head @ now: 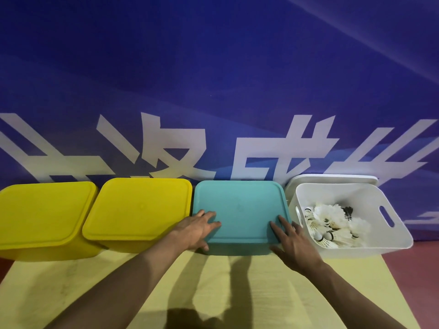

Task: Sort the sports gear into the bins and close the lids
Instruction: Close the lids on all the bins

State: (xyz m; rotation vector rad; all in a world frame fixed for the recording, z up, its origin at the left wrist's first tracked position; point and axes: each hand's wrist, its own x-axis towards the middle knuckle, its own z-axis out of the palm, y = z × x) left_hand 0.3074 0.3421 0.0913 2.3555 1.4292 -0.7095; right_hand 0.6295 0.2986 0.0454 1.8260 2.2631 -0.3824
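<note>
Both hands lie flat on the teal lid (240,207), fingers straight, gripping nothing. Left hand (198,230) presses the lid's near-left corner, thumb hooked down over the front edge; right hand (295,243) rests on the near-right corner w/ fingers spread, fingertips on the lid top. Lid sits level on the teal bin (237,248), third in a row of four along the purple banner (213,91) w/ big white characters. Far-left yellow bin (42,214) & second yellow bin (139,207) both have lids on. Far right, the white bin (401,236) is uncovered, w/ a heap of white shuttlecocks (332,224) inside; its white lid (332,178) stands behind it against the banner. All bins sit on a pale yellow mat (118,281); red floor (422,269) shows at right.
</note>
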